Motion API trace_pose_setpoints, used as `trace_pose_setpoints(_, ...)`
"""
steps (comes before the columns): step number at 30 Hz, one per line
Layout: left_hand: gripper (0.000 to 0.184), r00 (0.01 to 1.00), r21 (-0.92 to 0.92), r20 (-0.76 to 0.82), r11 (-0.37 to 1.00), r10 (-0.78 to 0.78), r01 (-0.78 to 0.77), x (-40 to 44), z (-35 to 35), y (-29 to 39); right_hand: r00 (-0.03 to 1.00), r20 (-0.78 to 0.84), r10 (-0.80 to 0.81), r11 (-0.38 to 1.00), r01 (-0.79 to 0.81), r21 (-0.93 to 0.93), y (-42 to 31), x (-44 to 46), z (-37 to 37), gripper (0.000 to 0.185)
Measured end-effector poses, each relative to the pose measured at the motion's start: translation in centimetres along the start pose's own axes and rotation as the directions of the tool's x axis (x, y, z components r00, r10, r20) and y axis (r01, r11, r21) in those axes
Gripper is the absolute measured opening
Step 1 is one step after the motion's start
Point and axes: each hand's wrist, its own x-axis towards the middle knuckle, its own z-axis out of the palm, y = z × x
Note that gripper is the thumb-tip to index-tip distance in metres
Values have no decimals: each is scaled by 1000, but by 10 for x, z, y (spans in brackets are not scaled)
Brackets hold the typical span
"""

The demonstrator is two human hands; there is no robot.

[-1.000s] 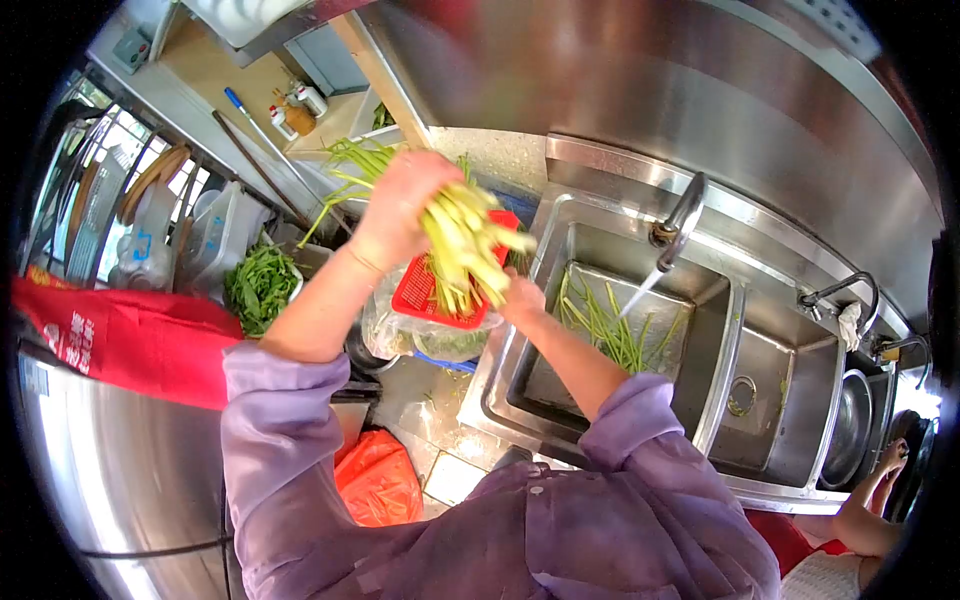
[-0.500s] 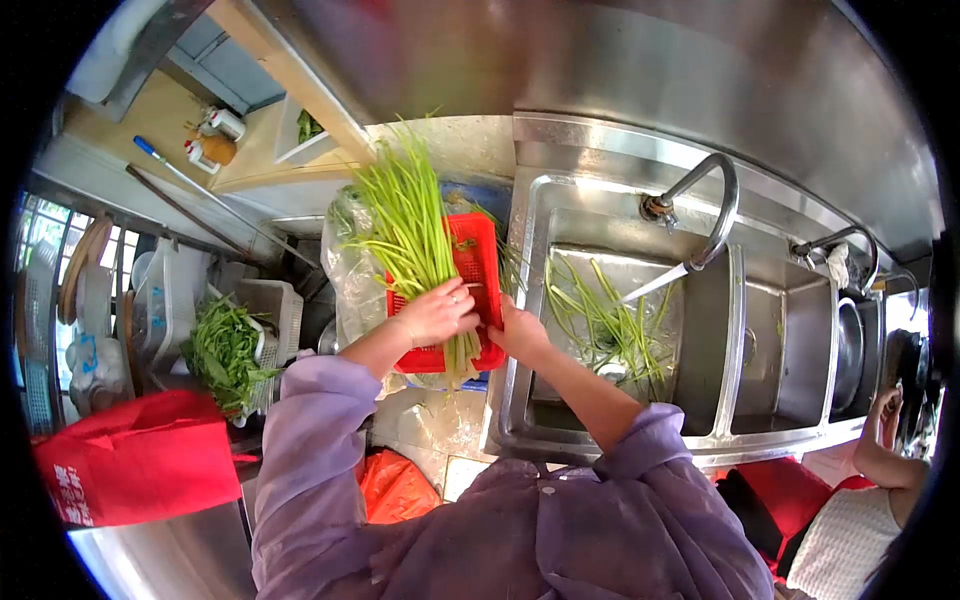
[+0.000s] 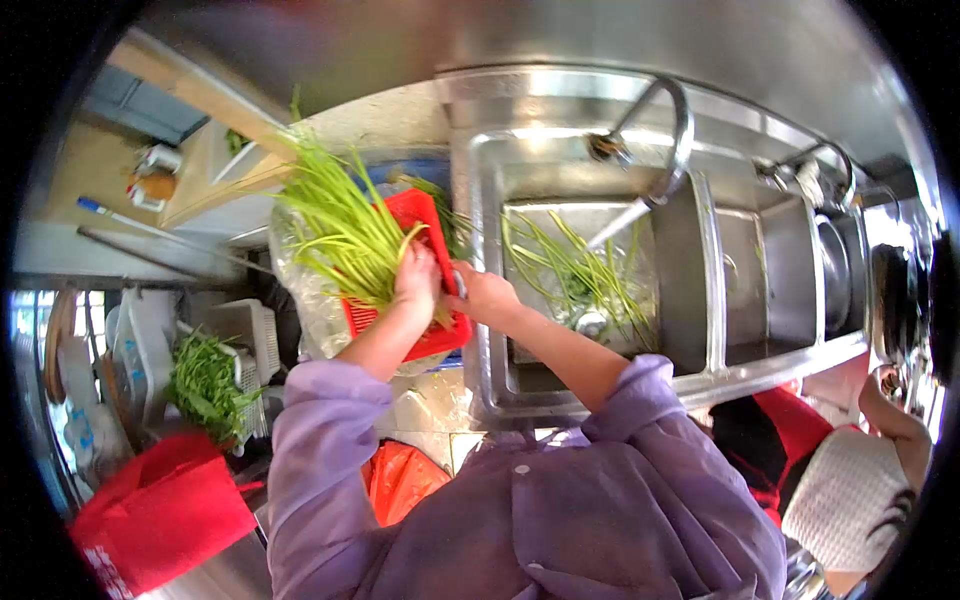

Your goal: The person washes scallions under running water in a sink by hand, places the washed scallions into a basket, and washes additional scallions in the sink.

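A bunch of long, thin green vegetable stalks [image 3: 345, 235] lies in a red plastic basket [image 3: 440, 335], its leafy tops sticking out past the far left side. My left hand [image 3: 417, 278] is closed against the bunch inside the basket, with its fingertips partly hidden among the stalks. At the basket's right rim my right hand [image 3: 482, 295] is closed on the edge; a small pale spot shows by its fingers, too small to name. More loose green stalks [image 3: 585, 270] lie in the sink basin to the right.
The steel sink [image 3: 487, 385] has several basins, and water runs from a curved tap [image 3: 683, 130]. Leafy greens [image 3: 205, 385] fill a white basket at left, near a red bag [image 3: 165, 515]. An orange bag [image 3: 405, 480] lies below. Another person's arm [image 3: 895, 415] shows at far right.
The view has shifted, and the basket looks more tilted. My left hand has moved from across the stalks to their right side. My right hand stays at the basket's edge.
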Motion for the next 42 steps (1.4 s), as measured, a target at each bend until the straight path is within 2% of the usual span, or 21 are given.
trace_pose_setpoints(2,39,1000,55,20,998,14,-16,5,18,10,994,-112,-10,997,19,79,7,-8,-6,46)
trace_pose_setpoints(3,41,996,200,-80,979,-29,44,14,50,23,986,-167,-9,991,31,131,10,-13,-11,39)
trace_pose_setpoints(5,41,987,-145,103,984,123,-108,-12,-21,-13,967,-253,18,974,40,224,30,-27,-23,29)
trace_pose_setpoints(7,45,959,42,250,988,133,-148,-21,-50,-26,963,-251,103,979,-54,195,81,-27,-19,25)
trace_pose_setpoints(8,44,969,-149,188,980,161,-134,-25,-52,-34,956,-234,175,973,-131,191,101,-33,-26,24)
trace_pose_setpoints(11,38,990,-293,-96,948,100,-124,-34,-30,-33,926,-227,301,948,-265,174,159,-45,-43,21)
trace_pose_setpoints(13,38,975,-440,-220,891,15,-113,-42,-23,-30,904,-228,363,913,-296,282,178,-43,-50,20)
trace_pose_setpoints(17,45,970,-626,-227,776,-90,-74,-66,-33,-31,922,-262,285,947,-229,223,162,-26,-44,19)
trace_pose_setpoints(19,41,953,-627,-283,773,-108,-98,-80,-36,-34,947,-286,144,982,-102,157,126,-23,-42,19)
trace_pose_setpoints(22,40,894,-795,-273,607,-355,-2,-99,-56,-37,956,-274,108,978,-52,204,111,-20,-34,20)
trace_pose_setpoints(23,40,892,-795,-285,607,-351,-15,-106,-64,-36,952,-284,117,978,-60,201,127,-17,-26,20)
trace_pose_setpoints(25,28,803,-912,-333,384,-494,-142,-115,-74,-29,938,-52,343,910,-318,266,174,-9,-10,21)
trace_pose_setpoints(26,23,761,-916,-381,323,-524,-237,-118,-80,-20,911,-10,412,901,-405,158,189,-12,-17,23)
trace_pose_setpoints(27,18,713,-907,-421,263,-561,-329,-119,-88,-9,922,26,385,923,-385,-15,215,-8,-20,29)
trace_pose_setpoints(29,20,732,-835,-547,207,-405,-510,-115,-99,18,797,-142,587,775,-604,-185,275,25,-16,42)
trace_pose_setpoints(31,21,758,-837,-542,151,-363,-526,-107,-100,32,763,-212,611,765,-637,-89,291,55,-16,56)
trace_pose_setpoints(32,21,762,-842,-535,159,-365,-515,-102,-99,37,817,-426,389,829,-512,-225,321,76,12,64)
trace_pose_setpoints(35,25,792,-863,-494,92,-359,-497,-100,-87,50,867,-173,468,849,-495,-186,242,97,2,72)
trace_pose_setpoints(37,24,808,-872,-477,73,-345,-484,-100,-80,57,946,-244,214,838,-306,-452,223,90,55,66)
trace_pose_setpoints(39,23,810,-875,-471,74,-350,-478,-102,-79,60,979,-25,201,907,-195,-373,233,92,105,57)
trace_pose_setpoints(42,24,792,-858,-500,79,-350,-507,-101,-82,58,965,55,258,937,-236,-256,243,62,88,45)
